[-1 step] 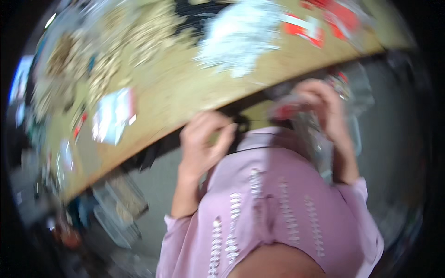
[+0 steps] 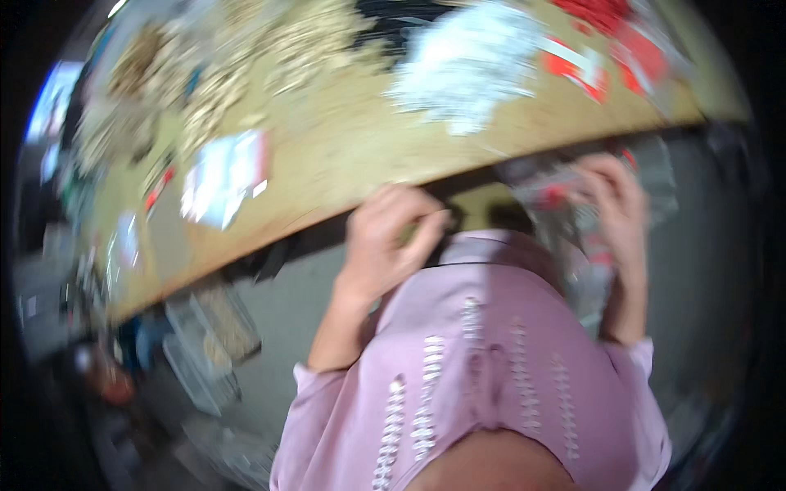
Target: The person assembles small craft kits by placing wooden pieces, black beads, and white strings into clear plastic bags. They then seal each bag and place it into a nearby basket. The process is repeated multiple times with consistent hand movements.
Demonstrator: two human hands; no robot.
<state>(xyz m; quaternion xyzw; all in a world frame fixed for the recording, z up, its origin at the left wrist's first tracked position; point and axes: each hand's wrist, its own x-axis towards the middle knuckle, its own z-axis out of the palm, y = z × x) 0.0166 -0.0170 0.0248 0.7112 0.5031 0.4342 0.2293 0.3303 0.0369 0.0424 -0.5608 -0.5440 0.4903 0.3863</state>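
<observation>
Blurred wooden table (image 2: 352,155) edge, seen from above. At its underside, the left hand (image 2: 385,241) curls its fingers loosely; whether it grips anything is unclear. To the right, the right hand (image 2: 614,204) clutches a crinkled clear plastic bag (image 2: 573,237) with red markings, hanging just below the table edge.

Bright, even light; heavy motion blur, fisheye-bent dark rim

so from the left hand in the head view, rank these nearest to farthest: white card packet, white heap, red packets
From the left hand at the table edge:
1. white card packet, on the table to its left
2. white heap, up the table, toward the right
3. red packets, far right corner of the table
</observation>
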